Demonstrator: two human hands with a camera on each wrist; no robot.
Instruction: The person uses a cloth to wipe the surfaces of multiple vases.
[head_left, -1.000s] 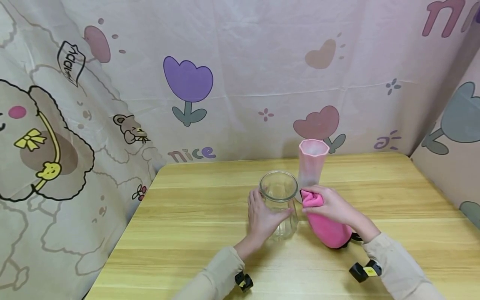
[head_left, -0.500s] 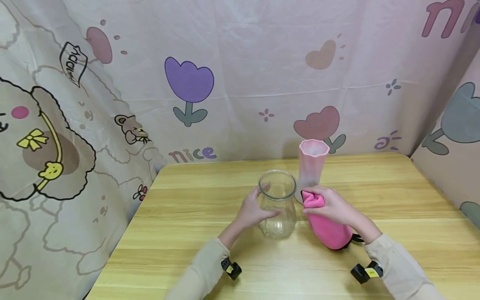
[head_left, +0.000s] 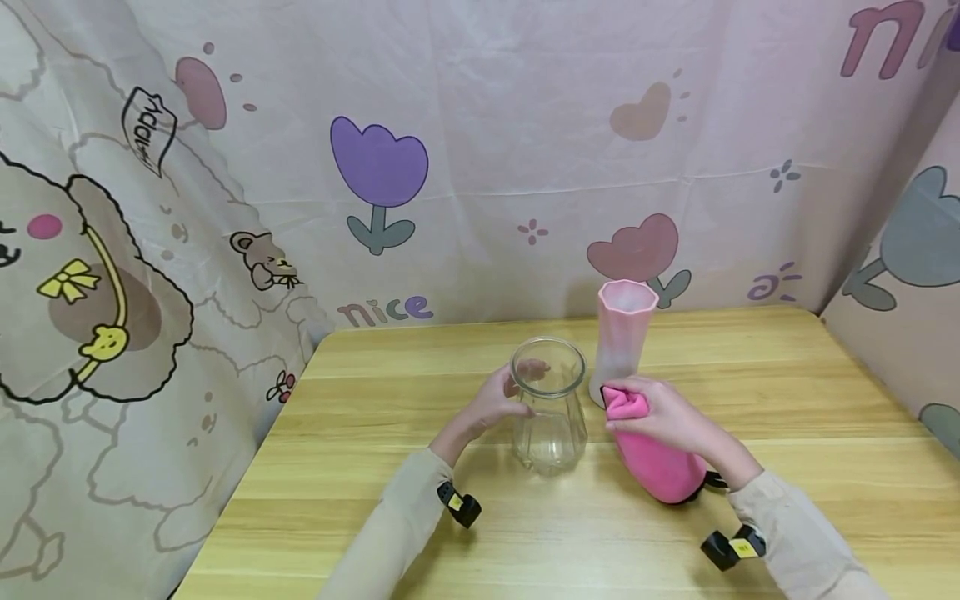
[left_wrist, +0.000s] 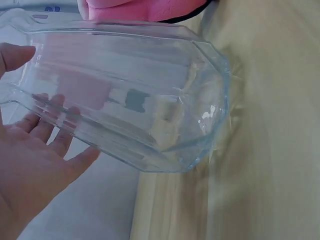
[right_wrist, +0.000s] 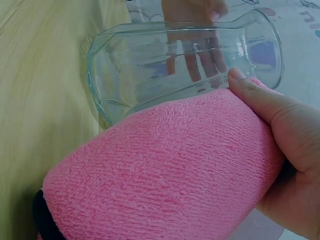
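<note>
A clear faceted glass vase (head_left: 549, 433) stands upright on the table in the head view. My left hand (head_left: 498, 398) holds it from the left near the neck, thumb on the near side and fingers round the far side. In the left wrist view the fingers (left_wrist: 60, 125) show past the glass. My right hand (head_left: 663, 417) grips the gathered top of a pink fluffy cloth (head_left: 660, 467) with black edging and a black loop. The cloth hangs bunched just right of the vase. In the right wrist view the thumb (right_wrist: 260, 97) lies over the cloth, and some fingers are hidden.
A tall pink fluted vase (head_left: 622, 329), frosted white toward its base, stands behind the cloth and right hand. The wooden table (head_left: 375, 400) meets a printed curtain (head_left: 495, 125) at the back and sides. Each wrist carries a small black camera.
My left hand has shifted left and back around the glass vase, from its front to its left side. The vase has moved slightly left. My right hand and the cloth stay nearly in place.
</note>
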